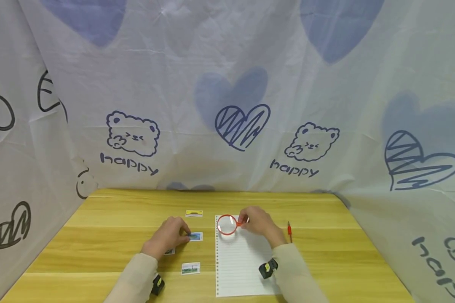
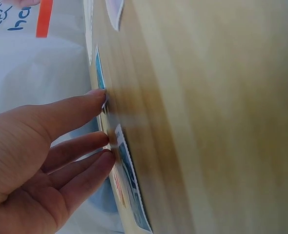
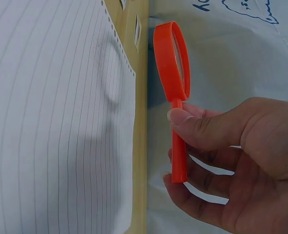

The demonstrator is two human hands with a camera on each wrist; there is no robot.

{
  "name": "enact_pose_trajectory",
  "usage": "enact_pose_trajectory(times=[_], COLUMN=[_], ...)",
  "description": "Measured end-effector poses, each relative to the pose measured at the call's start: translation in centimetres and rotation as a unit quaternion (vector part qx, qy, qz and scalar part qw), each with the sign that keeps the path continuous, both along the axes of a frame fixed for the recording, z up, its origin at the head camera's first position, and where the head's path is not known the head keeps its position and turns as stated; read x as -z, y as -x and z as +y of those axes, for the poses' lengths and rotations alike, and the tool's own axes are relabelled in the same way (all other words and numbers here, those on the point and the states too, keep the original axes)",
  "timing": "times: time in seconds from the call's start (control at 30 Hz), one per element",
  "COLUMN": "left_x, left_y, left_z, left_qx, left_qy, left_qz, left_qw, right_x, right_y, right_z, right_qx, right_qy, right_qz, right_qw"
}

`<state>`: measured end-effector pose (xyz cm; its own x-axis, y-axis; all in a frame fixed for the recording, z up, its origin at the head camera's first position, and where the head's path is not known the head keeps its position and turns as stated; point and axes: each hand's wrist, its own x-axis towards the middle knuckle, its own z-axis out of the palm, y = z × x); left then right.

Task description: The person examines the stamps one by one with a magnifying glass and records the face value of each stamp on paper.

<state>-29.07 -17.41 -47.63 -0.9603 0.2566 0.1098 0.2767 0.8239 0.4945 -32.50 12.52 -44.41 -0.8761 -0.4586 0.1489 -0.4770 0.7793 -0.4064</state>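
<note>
Magnifier (image 3: 176, 92), one, red: grasped in the right hand (image 1: 255, 221), thumb and fingers about the handle (image 3: 179, 161), lens (image 1: 226, 225) above the sheet's (image 1: 242, 269) far left corner. I judge it light, stiff, smooth; lens likely to scratch; take by the handle.
Blue stamp (image 1: 196, 236), one: beyond the sheet's left edge, around mid-tabletop (image 1: 326, 261). Left hand (image 1: 168, 235): fingertips at the stamp's left end; pinching or merely touching, I cannot tell from here. Probably featherlight, thin, easily creased; best taken by opposite edges.
</note>
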Motion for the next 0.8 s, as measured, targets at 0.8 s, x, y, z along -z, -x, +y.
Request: enact_pose_trajectory(times=[0.8], left_x=[0.1], left_y=[-0.1], left_z=[-0.1], left_qx=[0.004], left_qy=[-0.002], left_qz=[0.005], left_qw=[1.0], right_x=[0.2], right_y=[-0.1], right_z=[-3.5], right_qx=[-0.032], right_qy=[-0.003], right_qz=[-0.011], right_qw=[0.999])
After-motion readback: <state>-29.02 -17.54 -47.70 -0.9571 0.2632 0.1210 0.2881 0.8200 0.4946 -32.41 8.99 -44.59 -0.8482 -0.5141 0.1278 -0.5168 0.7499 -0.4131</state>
